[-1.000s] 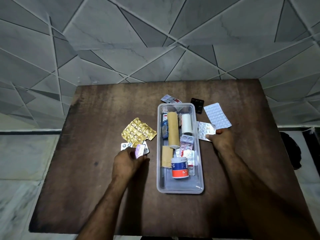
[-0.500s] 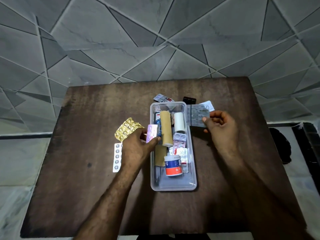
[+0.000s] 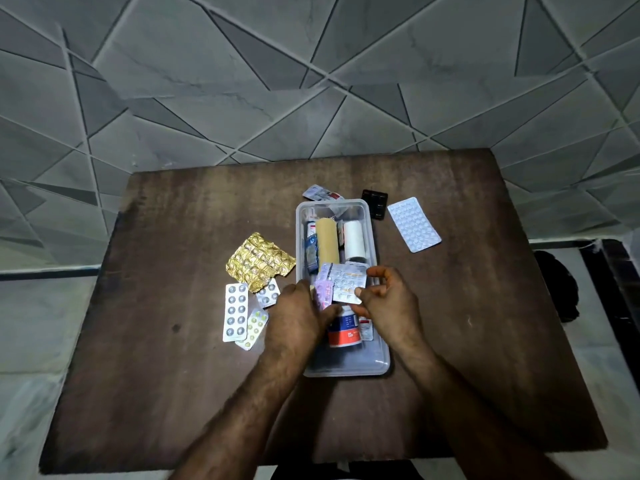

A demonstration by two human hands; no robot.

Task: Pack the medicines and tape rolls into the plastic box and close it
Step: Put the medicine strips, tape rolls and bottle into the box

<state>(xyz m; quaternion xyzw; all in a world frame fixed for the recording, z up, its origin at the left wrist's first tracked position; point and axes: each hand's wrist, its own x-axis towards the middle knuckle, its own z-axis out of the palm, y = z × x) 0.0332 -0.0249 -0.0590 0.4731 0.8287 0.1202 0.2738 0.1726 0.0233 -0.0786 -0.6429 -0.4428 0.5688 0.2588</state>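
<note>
Silver blister strip (image 3: 236, 312): we see it flat on the tabletop (image 3: 156, 341), far left of the group, 2 columns of pills showing.
Yellow-pill strip (image 3: 254, 328): lies just beside the silver strip, partly tucked under its lower right corner.
Small silver strip (image 3: 268, 293): lies between the gold sheet and the left hand.
Gold foil sheet (image 3: 259, 262): crumpled, on the tabletop just left of the box.
Left hand (image 3: 298, 315): over the box's left wall; its grip is pinched on a pink strip (image 3: 323, 293).
Plastic box (image 3: 381, 367): clear, lid off, standing at the tabletop's centre.
Box contents: we note a tan roll (image 3: 327, 241) and a white roll (image 3: 354, 240) lying side by side in the far half, and a white jar (image 3: 344, 331) with a blue and red label in the near half.
Right hand (image 3: 389, 304): above the box's middle; its grip holds a white blister sheet (image 3: 348, 283) by thumb and fingers.
Outside the box: a strip (image 3: 320, 192) behind its far wall, a black strip (image 3: 375, 202) and a large white blister sheet (image 3: 414, 224) on the tabletop to the right.
</note>
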